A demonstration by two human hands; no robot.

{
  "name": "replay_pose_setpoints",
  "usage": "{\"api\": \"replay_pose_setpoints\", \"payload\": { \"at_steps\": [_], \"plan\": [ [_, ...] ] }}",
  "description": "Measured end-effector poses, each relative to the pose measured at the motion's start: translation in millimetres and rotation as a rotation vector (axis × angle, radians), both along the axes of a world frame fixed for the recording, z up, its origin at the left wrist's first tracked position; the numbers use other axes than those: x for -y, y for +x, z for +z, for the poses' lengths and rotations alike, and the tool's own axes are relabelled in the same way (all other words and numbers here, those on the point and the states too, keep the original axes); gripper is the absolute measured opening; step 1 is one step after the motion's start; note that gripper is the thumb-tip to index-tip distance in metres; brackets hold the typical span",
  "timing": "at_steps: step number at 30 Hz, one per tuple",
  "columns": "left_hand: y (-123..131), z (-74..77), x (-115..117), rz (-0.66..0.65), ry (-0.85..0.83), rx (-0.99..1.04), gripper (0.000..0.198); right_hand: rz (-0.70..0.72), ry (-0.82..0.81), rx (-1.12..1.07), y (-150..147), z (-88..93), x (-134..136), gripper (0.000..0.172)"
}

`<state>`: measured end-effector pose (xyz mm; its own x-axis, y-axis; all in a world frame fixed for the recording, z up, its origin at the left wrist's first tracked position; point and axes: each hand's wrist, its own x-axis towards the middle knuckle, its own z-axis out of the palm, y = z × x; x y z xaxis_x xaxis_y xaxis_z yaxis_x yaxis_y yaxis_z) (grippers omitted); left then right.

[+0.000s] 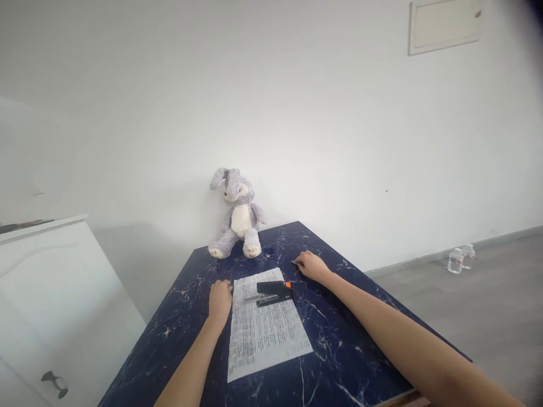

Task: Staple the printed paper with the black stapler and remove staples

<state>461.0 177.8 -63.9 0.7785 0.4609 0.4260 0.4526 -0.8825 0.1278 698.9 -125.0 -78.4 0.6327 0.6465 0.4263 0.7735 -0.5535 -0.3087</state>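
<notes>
My right hand (311,264) is over the table to the right of the papers, fingers pinched on a small thin strip (294,262). The strip looks like staples, but it is too small to be sure. My left hand (220,298) rests on the table with curled fingers, close to the left edge of the printed paper (271,333). A black stapler (275,293) with an orange end lies across the upper part of the paper. From its left end sticks out a thin metal piece. Neither hand touches the stapler.
A grey plush rabbit (241,217) sits at the table's far end against the white wall. The dark blue marbled table (169,333) narrows away from me. At left stands a white cabinet (63,294); clear plastic bottles (455,261) are on the floor at right.
</notes>
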Motion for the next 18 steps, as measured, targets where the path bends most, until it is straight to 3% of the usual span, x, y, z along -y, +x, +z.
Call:
{"api": "replay_pose_setpoints", "payload": {
  "at_steps": [6, 10, 14, 18],
  "plan": [
    [-1.0, 3.0, 4.5, 0.003, 0.051, 0.179, 0.039, 0.023, -0.046, 0.032, -3.4, 1.4, 0.8, 0.036],
    [-1.2, 7.2, 15.3, 0.023, -0.007, 0.347, 0.041, 0.034, -0.043, 0.035, -3.6, 3.2, 0.9, 0.039],
    [-0.4, 11.7, 29.1, -0.17, -0.187, 0.537, 0.038, 0.07, 0.02, 0.038, -13.1, 10.7, -3.8, 0.032],
    [-1.6, 14.6, 49.0, -0.325, -0.305, 0.614, 0.032, 0.295, 0.297, -0.033, -40.0, 26.6, -9.9, 0.035]
  ]
}}
